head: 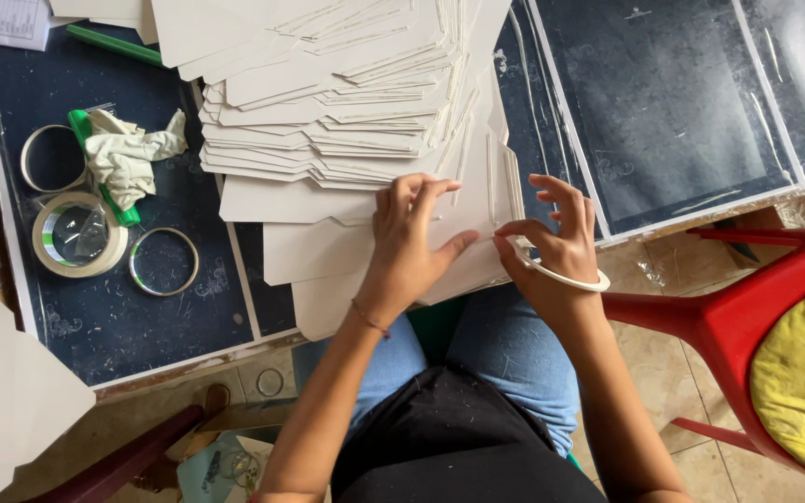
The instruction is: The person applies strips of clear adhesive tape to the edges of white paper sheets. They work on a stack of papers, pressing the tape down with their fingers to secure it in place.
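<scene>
Taping flap: left hand (pixel 409 244) flat on card blank (pixel 365 244), right hand (pixel 559 244) pinching tape strip (pixel 507 240), tape ring (pixel 566 277) on wrist; next probably press strip down beside left fingertips.

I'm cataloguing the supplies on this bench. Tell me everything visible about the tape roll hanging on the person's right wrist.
The tape roll is a thin, off-white ring, nearly used up, so little more than its core shows. It hangs like a bracelet around the wrist of the right hand, tilted, with part of the ring hidden behind the arm. It sits just past the table's edge, above the lap. The fingers pinch something small at the cardboard sheet.
</scene>
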